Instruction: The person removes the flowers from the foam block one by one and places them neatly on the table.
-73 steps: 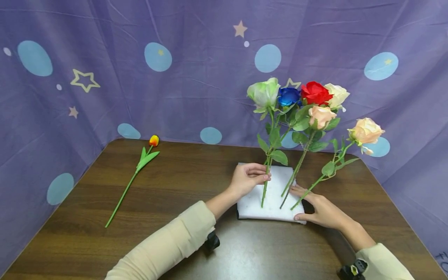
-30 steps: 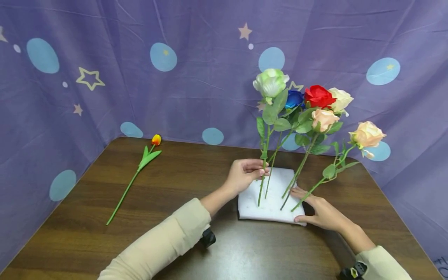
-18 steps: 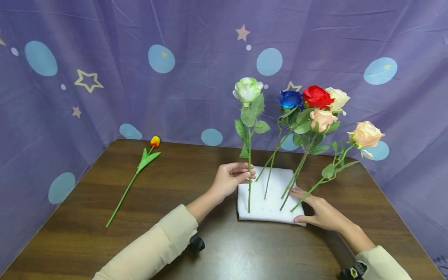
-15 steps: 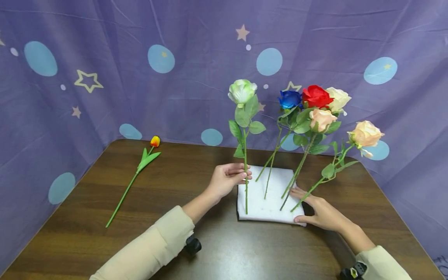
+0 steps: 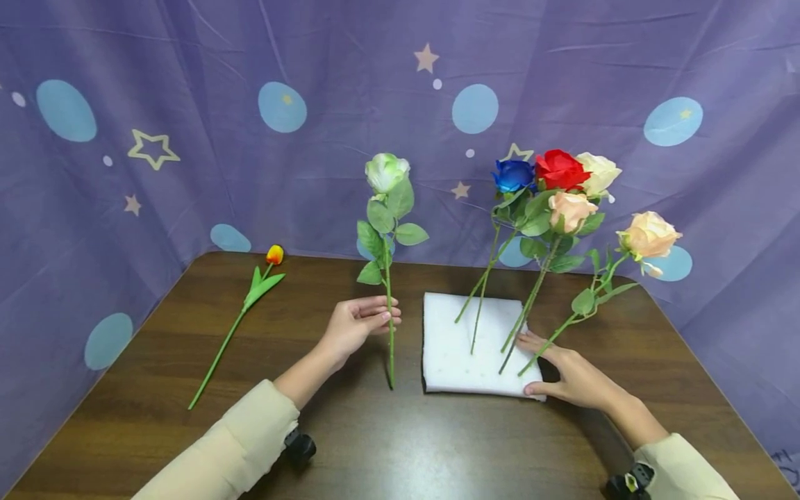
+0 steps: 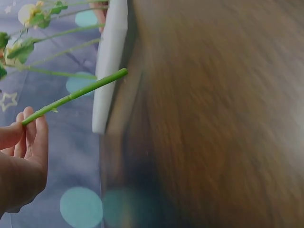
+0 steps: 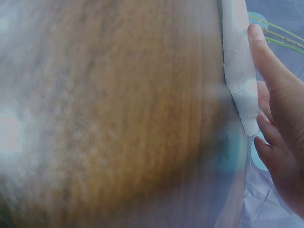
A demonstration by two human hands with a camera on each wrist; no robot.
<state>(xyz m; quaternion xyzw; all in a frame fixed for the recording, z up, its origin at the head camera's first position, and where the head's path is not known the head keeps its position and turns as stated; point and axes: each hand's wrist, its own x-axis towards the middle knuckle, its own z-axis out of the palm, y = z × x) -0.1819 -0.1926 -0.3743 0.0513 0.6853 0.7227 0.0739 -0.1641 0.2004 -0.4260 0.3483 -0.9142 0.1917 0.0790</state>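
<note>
Brown worktop [image 5: 375,444], purple backdrop. Green-white rose [image 5: 386,171]: upright beside foam block [image 5: 459,361], left hand [image 5: 355,325] pinching mid-stem. Light, wiry, top-heavy; hold low. Right hand [image 5: 578,378] flat, steadying block.

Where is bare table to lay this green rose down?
Bare table lies between the tulip and the left hand holding the green rose, and along the near edge. Crowded: the foam, its stems, and the right hand on it.
</note>
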